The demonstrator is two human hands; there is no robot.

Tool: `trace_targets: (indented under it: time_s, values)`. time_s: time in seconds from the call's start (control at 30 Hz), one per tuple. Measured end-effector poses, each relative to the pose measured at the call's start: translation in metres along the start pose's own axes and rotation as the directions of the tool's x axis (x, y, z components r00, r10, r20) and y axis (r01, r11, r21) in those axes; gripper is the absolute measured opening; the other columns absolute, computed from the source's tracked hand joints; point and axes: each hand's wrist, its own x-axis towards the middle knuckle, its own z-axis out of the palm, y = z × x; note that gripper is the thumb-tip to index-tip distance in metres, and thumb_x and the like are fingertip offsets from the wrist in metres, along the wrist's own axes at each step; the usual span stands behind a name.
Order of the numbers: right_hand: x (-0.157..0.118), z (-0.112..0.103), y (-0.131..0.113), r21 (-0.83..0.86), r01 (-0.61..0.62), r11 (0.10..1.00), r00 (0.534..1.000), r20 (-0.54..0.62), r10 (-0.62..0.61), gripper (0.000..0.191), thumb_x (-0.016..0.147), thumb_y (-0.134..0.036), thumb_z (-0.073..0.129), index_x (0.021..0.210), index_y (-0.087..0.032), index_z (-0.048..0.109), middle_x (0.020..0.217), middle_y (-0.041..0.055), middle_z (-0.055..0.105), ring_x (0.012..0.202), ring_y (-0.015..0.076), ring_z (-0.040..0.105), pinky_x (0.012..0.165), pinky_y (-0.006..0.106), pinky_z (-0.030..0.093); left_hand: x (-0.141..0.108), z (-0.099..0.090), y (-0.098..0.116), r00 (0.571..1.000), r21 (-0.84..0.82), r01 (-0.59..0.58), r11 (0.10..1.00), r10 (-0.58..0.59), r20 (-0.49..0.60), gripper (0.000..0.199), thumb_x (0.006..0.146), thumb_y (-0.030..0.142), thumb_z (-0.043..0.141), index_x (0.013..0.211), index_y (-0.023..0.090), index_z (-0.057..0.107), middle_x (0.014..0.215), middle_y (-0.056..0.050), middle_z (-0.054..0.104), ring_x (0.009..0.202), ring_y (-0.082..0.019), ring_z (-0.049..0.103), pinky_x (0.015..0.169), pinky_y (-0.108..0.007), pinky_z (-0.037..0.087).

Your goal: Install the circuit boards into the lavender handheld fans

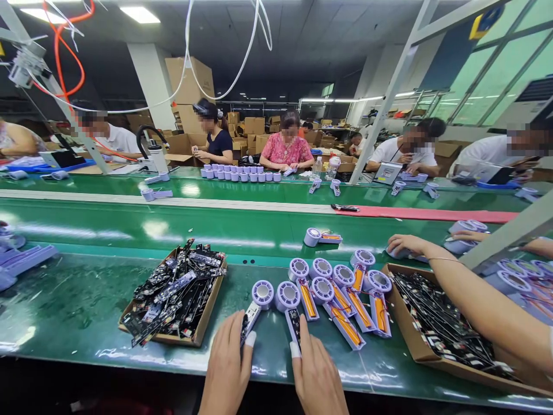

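Note:
My left hand (227, 357) is closed round the handle of a lilac handheld fan (262, 294), where a pale strip and a black edge show beside my fingers. Its thumb wears a white fingertip cover. Close by, my right hand (317, 366) grips the handle of another lilac fan (287, 296), with a black circuit board (294, 324) lying along it; that thumb is covered in white too. Both fans have round heads with a silver disc in the middle. To the right lie several more fans (344, 275) whose open handles show orange strips and wires.
A cardboard box (201, 333) heaped with circuit boards stands left; another box (410, 340) of black boards stands right. A co-worker's arm (466, 294) reaches over it. One fan (312, 237) lies on the green belt (242, 225). Several people sit opposite, beside rows of lilac parts (242, 173).

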Motion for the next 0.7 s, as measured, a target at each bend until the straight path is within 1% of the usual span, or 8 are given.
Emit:
trace_targets:
  time_s: [0.07,0.1,0.17,0.23,0.3,0.37,0.5,0.7]
  values:
    - [0.004,0.005,0.001,-0.018,0.032,0.999,0.999,-0.031,-0.033,0.067,0.095,-0.018,0.029,0.154,-0.013,-0.002,0.124,0.0196,0.062,0.106,0.0316,0.065,0.082,0.044,0.058,-0.008,0.007,-0.01,0.998,0.02,-0.043,0.999,0.042,0.049,0.047,0.092,0.014,0.037,0.138,0.019,0.045,0.132,-0.014,0.06,0.122,-0.028,0.057,0.1,-0.048,0.048]
    - [0.005,0.008,0.0,-0.014,0.05,0.999,0.998,-0.033,-0.05,0.067,0.094,-0.016,0.029,0.154,-0.013,0.0,0.131,0.0194,0.058,0.112,0.0319,0.061,0.086,0.045,0.056,-0.012,0.011,-0.013,0.998,0.023,-0.037,0.999,0.036,0.042,0.048,0.093,0.012,0.035,0.14,0.02,0.042,0.134,-0.014,0.058,0.123,-0.027,0.056,0.1,-0.047,0.048]
    - [0.006,0.012,-0.001,0.019,0.069,0.997,0.998,-0.006,-0.069,0.066,0.093,-0.013,0.03,0.154,-0.014,0.004,0.138,0.0175,0.053,0.12,0.0307,0.056,0.091,0.046,0.054,-0.019,0.019,-0.016,0.999,0.018,0.022,1.0,-0.022,-0.029,0.049,0.094,0.012,0.035,0.142,0.02,0.038,0.138,-0.014,0.056,0.126,-0.026,0.054,0.1,-0.046,0.048]
    - [0.005,0.015,-0.002,0.067,0.064,0.996,0.997,0.036,-0.067,0.064,0.094,-0.014,0.032,0.153,-0.015,0.008,0.141,0.0163,0.05,0.125,0.0287,0.053,0.095,0.044,0.053,-0.025,0.026,-0.016,0.991,-0.002,0.079,0.997,-0.079,-0.111,0.047,0.094,0.015,0.04,0.14,0.021,0.041,0.137,-0.014,0.057,0.125,-0.027,0.055,0.1,-0.045,0.049]
    - [0.001,0.018,-0.001,0.108,0.049,0.993,0.996,0.063,-0.057,0.061,0.096,-0.02,0.036,0.152,-0.015,0.013,0.142,0.0162,0.049,0.127,0.0271,0.051,0.097,0.043,0.052,-0.027,0.031,-0.016,0.982,-0.007,0.083,0.996,-0.083,-0.169,0.041,0.094,0.018,0.046,0.135,0.022,0.048,0.133,-0.012,0.061,0.122,-0.028,0.058,0.099,-0.045,0.049]
    - [-0.003,0.019,0.0,0.133,0.048,0.99,0.996,0.064,-0.057,0.055,0.097,-0.024,0.039,0.148,-0.014,0.022,0.139,0.0166,0.051,0.127,0.0264,0.052,0.097,0.042,0.053,-0.027,0.032,-0.016,0.98,0.024,0.048,0.999,-0.042,-0.193,0.038,0.092,0.019,0.05,0.13,0.022,0.053,0.129,-0.011,0.065,0.119,-0.028,0.06,0.1,-0.045,0.047]
    - [-0.006,0.021,0.004,0.119,0.107,0.987,0.993,0.033,-0.112,0.038,0.096,-0.022,0.037,0.134,-0.016,0.041,0.133,0.0161,0.057,0.122,0.0268,0.056,0.093,0.043,0.055,-0.025,0.028,-0.018,0.983,0.118,-0.038,0.992,0.058,-0.173,0.042,0.091,0.015,0.052,0.132,0.022,0.052,0.127,-0.009,0.067,0.117,-0.025,0.062,0.106,-0.043,0.041]
    - [-0.002,0.018,0.003,0.078,0.154,0.985,0.988,0.004,-0.154,0.031,0.096,-0.022,0.036,0.124,-0.015,0.049,0.126,0.0177,0.061,0.117,0.027,0.06,0.089,0.042,0.057,-0.023,0.026,-0.02,0.981,0.139,-0.061,0.988,0.084,-0.172,0.046,0.089,0.014,0.055,0.134,0.021,0.05,0.127,-0.01,0.067,0.117,-0.025,0.062,0.107,-0.041,0.038]
